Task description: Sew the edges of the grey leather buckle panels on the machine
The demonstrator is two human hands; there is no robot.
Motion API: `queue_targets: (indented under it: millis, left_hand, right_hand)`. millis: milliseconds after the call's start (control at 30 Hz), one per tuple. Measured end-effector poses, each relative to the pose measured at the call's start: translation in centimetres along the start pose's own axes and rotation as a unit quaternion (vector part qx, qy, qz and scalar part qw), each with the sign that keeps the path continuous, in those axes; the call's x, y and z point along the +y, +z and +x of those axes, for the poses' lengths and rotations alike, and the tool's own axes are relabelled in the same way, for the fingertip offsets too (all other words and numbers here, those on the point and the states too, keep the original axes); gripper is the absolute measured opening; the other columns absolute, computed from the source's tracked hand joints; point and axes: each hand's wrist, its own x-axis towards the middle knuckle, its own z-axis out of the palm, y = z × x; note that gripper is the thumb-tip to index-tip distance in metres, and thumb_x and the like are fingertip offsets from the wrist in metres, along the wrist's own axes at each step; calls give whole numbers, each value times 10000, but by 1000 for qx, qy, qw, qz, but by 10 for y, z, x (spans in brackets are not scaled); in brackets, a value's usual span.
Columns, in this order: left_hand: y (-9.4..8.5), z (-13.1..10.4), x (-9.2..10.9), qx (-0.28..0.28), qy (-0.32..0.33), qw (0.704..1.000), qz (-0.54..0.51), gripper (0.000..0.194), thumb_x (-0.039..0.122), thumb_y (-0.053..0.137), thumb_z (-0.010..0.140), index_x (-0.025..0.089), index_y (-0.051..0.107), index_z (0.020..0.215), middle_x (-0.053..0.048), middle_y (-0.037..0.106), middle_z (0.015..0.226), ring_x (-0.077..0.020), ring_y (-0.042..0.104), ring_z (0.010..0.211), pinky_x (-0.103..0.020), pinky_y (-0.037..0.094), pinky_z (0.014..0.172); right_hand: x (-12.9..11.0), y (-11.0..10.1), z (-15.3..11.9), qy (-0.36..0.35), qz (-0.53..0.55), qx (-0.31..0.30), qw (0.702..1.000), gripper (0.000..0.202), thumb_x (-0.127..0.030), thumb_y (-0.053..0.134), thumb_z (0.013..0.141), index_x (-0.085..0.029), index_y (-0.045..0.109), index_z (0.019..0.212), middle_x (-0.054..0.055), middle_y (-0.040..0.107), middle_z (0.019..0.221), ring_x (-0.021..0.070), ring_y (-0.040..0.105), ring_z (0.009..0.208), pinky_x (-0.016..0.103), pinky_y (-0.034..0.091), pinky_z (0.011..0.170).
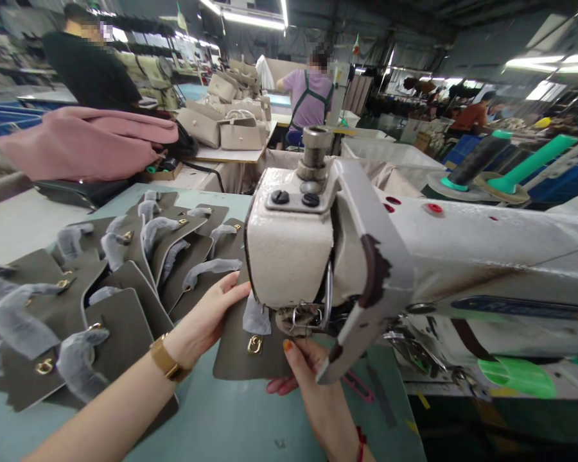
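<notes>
A dark taupe bag panel (231,356) lies flat under the head of a white sewing machine (289,244). It carries a gold ring fitting (255,344) and a strap wrapped in translucent film (257,317). My left hand (216,305), with a gold watch on its wrist, rests on the panel's left edge, thumb stretched toward the machine. My right hand (303,369) pinches the panel's near right corner, thumb on top and fingers underneath. The machine head hides the needle area and the panel's far part.
Several similar panels with wrapped straps (120,308) overlap at the left of the pale green table (221,423). A pink thread snipper (359,387) lies right of my right hand. Pink material (91,141), thread cones (481,157), beige bags (243,131) and co-workers are beyond.
</notes>
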Motion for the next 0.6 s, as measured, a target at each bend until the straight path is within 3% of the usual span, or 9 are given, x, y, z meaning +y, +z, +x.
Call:
queue_targets:
  millis: [100, 133, 200, 267, 333, 400, 500, 600]
  left_hand:
    - [-20, -33, -38, 12, -22, 998, -53, 385, 335, 739, 715, 194, 669, 1067, -70, 732, 943, -227, 687, 805, -282, 556, 669]
    - [-23, -46, -52, 6, -33, 997, -76, 396, 353, 720, 739, 218, 653, 1106, -70, 712, 1053, -243, 668, 933, -312, 551, 775]
    - [-21, -69, -77, -17, -40, 994, -101, 394, 402, 738, 710, 181, 696, 1034, -94, 710, 1068, -282, 628, 1046, -348, 508, 908]
    - [-13, -81, -93, -49, -58, 993, -95, 357, 441, 710, 727, 126, 739, 891, -120, 734, 960, -294, 629, 1037, -358, 472, 963]
    - [-4, -82, -97, -52, -81, 992, -77, 364, 460, 644, 786, 114, 746, 831, -114, 742, 903, -273, 650, 969, -355, 475, 952]
    - [1, -77, -94, -18, -87, 996, -30, 348, 453, 622, 810, 133, 737, 883, -89, 739, 965, -245, 652, 951, -335, 480, 931]
    - [0, -71, -83, 31, -59, 992, 110, 367, 452, 686, 759, 139, 708, 950, -79, 724, 1040, -239, 631, 1011, -298, 463, 934]
    - [-3, -71, -73, 26, -19, 979, 199, 399, 465, 705, 727, 131, 698, 946, -85, 731, 997, -245, 640, 985, -292, 476, 908]
  right_hand:
    - [3, 2, -4, 11, 27, -4, 1000, 492, -624, 521, 839, -139, 572, 770, 69, 685, 577, 176, 684, 519, 195, 488, 479]
    - [4, 3, -5, 12, 34, -8, 999, 491, -624, 525, 836, -141, 565, 757, 77, 692, 581, 169, 679, 502, 187, 482, 467]
    - [4, 3, -8, 4, 41, -16, 999, 487, -615, 527, 840, -145, 547, 713, 81, 692, 577, 154, 663, 463, 179, 475, 446]
    - [2, 3, -10, -12, 36, -26, 999, 487, -599, 511, 859, -143, 545, 690, 77, 689, 574, 145, 652, 449, 183, 482, 447]
    - [-1, 2, -13, -22, 26, -32, 999, 496, -592, 485, 878, -136, 568, 702, 76, 692, 586, 143, 653, 457, 191, 492, 460]
    - [-1, 2, -15, -21, 12, -37, 999, 513, -598, 465, 884, -127, 594, 726, 76, 693, 593, 144, 657, 471, 190, 487, 465]
    - [3, 0, -19, -23, -16, -40, 999, 537, -610, 448, 885, -118, 621, 756, 76, 690, 599, 149, 668, 502, 180, 460, 462]
    - [5, -3, -22, -36, -37, -56, 997, 500, -584, 471, 887, -119, 629, 790, 87, 714, 691, 150, 679, 558, 182, 457, 482]
